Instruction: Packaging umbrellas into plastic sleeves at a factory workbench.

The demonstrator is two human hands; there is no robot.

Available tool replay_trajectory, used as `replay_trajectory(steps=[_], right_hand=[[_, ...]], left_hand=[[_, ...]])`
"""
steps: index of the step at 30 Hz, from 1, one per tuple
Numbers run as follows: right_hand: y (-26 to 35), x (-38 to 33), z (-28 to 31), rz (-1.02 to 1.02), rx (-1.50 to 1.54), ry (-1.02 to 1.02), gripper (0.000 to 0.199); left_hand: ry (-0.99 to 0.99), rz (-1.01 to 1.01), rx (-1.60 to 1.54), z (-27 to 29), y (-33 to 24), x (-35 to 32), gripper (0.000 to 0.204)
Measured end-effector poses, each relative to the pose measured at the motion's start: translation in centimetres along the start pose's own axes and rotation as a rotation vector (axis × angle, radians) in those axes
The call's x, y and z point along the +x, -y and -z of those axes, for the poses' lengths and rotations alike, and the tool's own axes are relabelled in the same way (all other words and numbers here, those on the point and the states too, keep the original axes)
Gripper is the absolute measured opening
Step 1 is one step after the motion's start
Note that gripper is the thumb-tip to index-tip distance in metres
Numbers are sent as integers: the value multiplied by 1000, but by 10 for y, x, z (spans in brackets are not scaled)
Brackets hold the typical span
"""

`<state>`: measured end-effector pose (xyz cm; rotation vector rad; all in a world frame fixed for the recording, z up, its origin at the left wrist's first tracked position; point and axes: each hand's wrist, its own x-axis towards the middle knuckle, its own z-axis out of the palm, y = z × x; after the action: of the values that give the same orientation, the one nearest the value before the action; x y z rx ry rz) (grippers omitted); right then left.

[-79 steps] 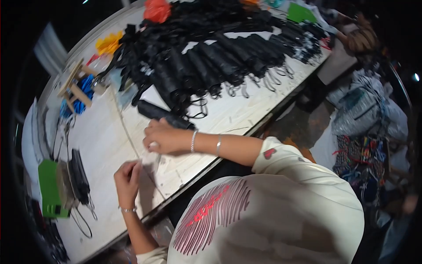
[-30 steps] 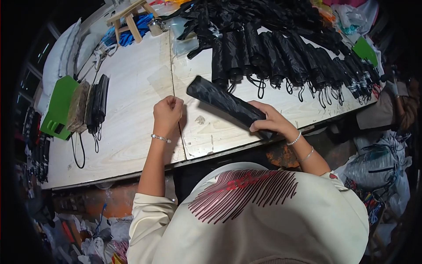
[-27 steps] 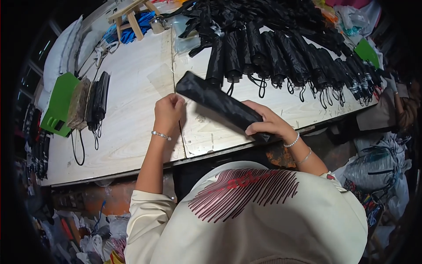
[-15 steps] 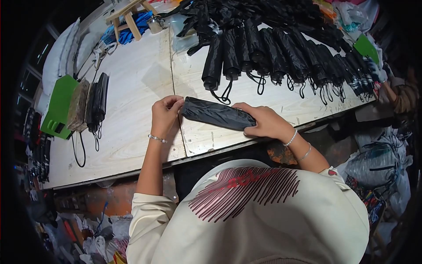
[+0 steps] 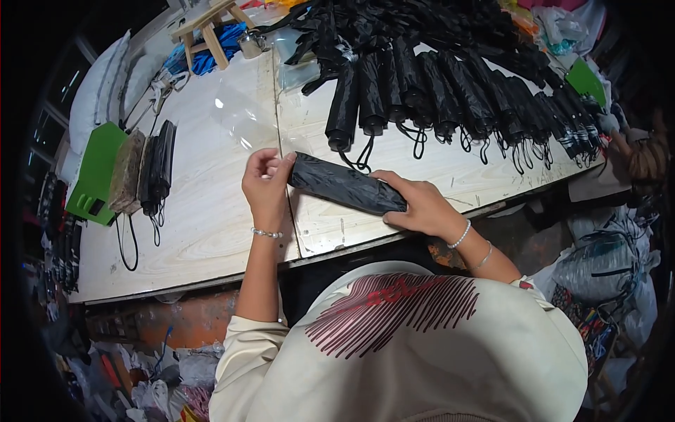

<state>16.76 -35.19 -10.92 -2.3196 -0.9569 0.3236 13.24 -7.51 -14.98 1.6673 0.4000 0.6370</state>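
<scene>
A folded black umbrella [image 5: 344,184] lies slantwise above the table's near edge, in front of me. My right hand [image 5: 422,204] grips its right end, thumb below and fingers over the top. At its left end is my left hand [image 5: 267,172], fingers curled and thumb against the fabric. Whatever those fingers may pinch is hidden. Just beyond the left hand is a clear plastic film or sleeve [image 5: 242,116], shiny in places.
Black folded umbrellas [image 5: 436,91] with wrist loops line the table's far right, before a heap of black fabric [image 5: 422,21]. At left are a green holder [image 5: 95,176], a brown block [image 5: 125,176] and more umbrellas [image 5: 158,169]. A small wooden stand [image 5: 211,42] is at the back.
My left hand has turned a little, its fingers now more curled, the thumb along the umbrella's end. The clear film has shifted leftward and catches more light. My right hand keeps its grip.
</scene>
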Motion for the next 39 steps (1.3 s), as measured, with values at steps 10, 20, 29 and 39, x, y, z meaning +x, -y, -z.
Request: replay_trajectory(steps=[10, 20, 29, 39], right_hand=[[5, -3, -10, 144, 143, -130, 70], [-3, 5, -26, 80, 1012, 59, 67], [18, -4, -11, 97, 265, -148, 67], [26, -1, -17, 108, 448, -201, 73]], left_hand=[[191, 241, -933, -9, -24, -9, 46], [164, 69, -1283, -22, -36, -22, 54], [68, 94, -1124, -14, -60, -26, 53], [54, 54, -826, -45, -78, -58, 46]])
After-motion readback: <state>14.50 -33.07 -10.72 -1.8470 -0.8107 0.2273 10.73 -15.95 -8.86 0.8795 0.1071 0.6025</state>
